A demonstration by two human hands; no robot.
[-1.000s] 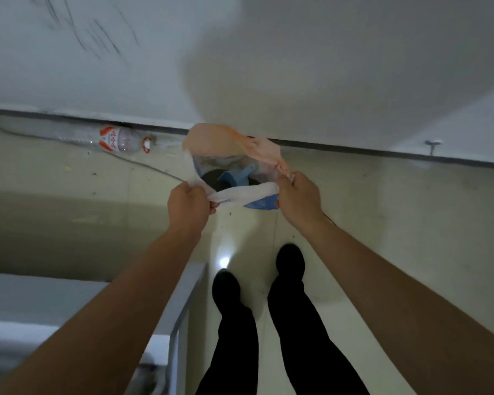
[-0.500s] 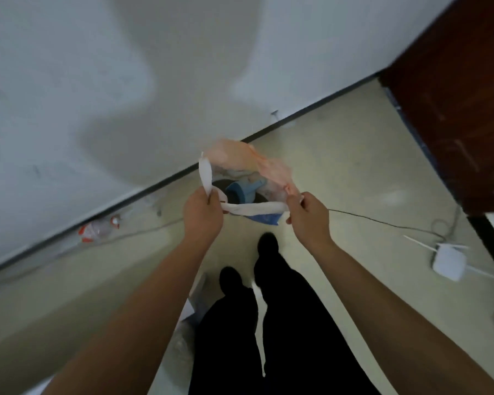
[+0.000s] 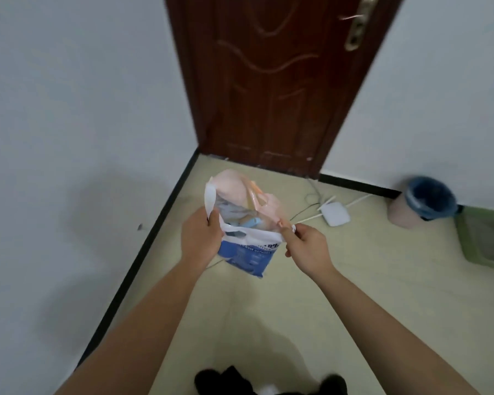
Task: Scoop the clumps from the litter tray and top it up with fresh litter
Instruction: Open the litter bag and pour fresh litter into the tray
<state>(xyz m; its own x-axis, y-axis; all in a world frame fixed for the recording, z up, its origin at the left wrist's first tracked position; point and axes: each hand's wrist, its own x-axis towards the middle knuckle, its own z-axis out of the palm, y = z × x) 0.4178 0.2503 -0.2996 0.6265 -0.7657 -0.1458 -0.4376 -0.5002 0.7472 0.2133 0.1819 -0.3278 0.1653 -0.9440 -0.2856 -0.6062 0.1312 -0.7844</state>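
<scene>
You're fetching supplies, left hand and right hand each pinching the bag in a tight grip (scoop apparently inside); next, carrying it to the litter tray.

Beige floor: router, lined bin, green tray.

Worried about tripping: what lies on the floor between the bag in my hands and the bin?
In the head view, a white router lies on the floor between the bag and the bin.
</scene>
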